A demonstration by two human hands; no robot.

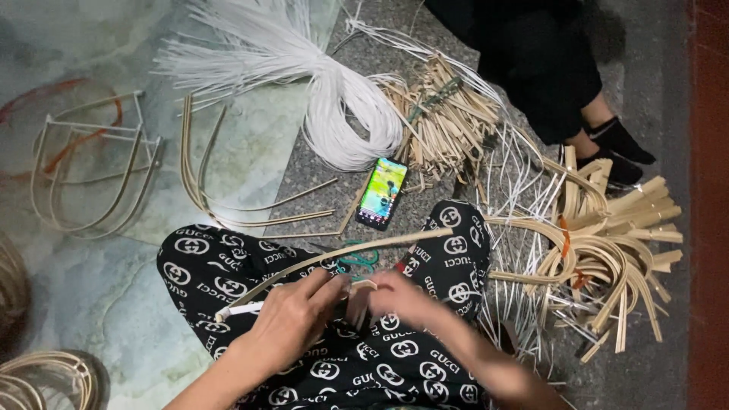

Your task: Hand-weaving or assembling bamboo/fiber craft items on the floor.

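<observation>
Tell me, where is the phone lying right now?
In the head view, the phone lies screen-up on the grey floor near the middle, just beyond the person's knees, between the white strand bundle and the pile of short cane pieces.

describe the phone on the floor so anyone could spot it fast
Start at the big white coil of strips on the grey floor. Just below it, beside the knee, lies the phone: the only flat dark slab with a lit green screen.

Motion blurs the right hand (406,300); the seated co-worker (547,68) is cut off above.
</observation>
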